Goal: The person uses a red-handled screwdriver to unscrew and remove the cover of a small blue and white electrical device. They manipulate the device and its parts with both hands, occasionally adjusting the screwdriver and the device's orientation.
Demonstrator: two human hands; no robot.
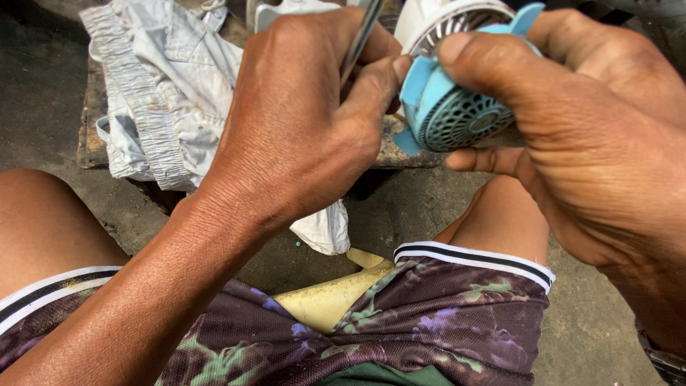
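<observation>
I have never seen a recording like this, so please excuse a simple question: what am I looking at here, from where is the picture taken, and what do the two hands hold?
There is one picture, taken by a camera worn on a person's head and looking down at that person's own bare hands and knees. The person is sitting low over a rough grey floor.

The right hand grips a small light-blue fan part with a round grille; a white grilled piece sits just behind it. The left hand holds a thin metal tool near the blue part; its tip is hidden, so what kind of tool it is cannot be told.

Behind the hands, a pale crumpled cloth lies over a flat board. A yellowish object shows between the legs.
</observation>
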